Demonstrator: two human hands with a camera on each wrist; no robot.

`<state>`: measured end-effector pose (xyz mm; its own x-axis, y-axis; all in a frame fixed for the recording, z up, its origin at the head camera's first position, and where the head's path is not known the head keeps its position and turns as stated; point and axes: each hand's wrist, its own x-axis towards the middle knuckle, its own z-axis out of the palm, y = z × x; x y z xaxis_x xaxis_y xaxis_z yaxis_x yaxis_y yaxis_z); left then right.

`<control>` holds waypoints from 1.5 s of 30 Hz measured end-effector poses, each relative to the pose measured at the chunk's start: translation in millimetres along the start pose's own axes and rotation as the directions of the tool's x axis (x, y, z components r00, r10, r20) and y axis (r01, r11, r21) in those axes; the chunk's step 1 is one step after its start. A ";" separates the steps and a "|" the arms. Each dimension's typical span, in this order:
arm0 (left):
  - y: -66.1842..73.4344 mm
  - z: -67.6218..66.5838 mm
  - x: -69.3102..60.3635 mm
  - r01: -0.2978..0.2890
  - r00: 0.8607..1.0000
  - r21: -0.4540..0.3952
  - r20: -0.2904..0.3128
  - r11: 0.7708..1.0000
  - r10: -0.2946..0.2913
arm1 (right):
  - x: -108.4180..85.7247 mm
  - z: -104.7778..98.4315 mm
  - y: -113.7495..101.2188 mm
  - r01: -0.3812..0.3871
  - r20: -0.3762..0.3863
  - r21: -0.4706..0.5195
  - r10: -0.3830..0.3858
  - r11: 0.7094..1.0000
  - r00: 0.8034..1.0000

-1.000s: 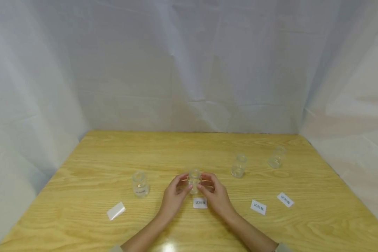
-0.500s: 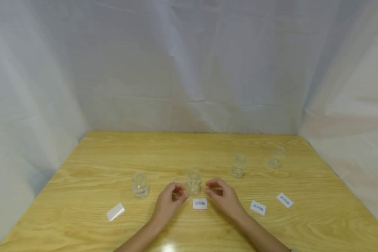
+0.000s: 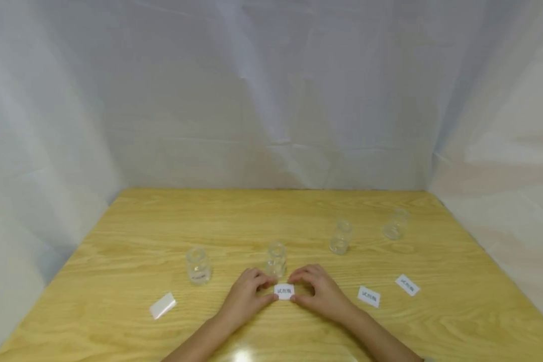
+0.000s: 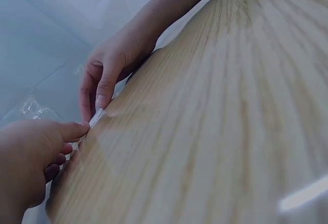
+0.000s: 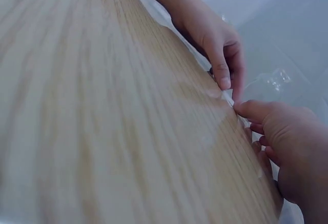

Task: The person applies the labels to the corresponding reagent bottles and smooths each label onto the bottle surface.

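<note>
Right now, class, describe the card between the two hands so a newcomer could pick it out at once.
On the wooden table, the left hand and right hand face each other near a clear bottle. Between them is a white card with dark writing. Unlike the two written cards to its right and the plain-looking card to its left, it alone is held.
</note>
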<state>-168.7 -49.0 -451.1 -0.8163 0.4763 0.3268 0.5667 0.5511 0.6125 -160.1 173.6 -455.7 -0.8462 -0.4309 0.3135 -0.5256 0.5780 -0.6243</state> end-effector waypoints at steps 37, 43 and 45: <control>10.4 -5.5 0.9 0.252 0.961 -0.517 0.230 0.818 -0.151 | 1.2 -0.7 -19.3 -0.060 -0.094 0.484 0.120 0.873 0.988; 9.4 -5.1 0.7 0.218 0.963 -0.496 0.247 0.840 -0.104 | 1.6 -1.6 -21.2 -0.022 -0.096 0.479 0.077 0.877 0.992; 10.2 -5.6 0.4 0.214 0.961 -0.508 0.261 0.834 -0.088 | 1.8 -1.5 -21.4 -0.015 -0.089 0.480 0.066 0.877 0.994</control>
<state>-163.8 -47.0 -440.7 -0.8054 0.5883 0.0723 0.2411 0.2138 0.9467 -150.6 161.5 -440.7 -0.8834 -0.3287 0.3341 -0.4060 0.1805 -0.8959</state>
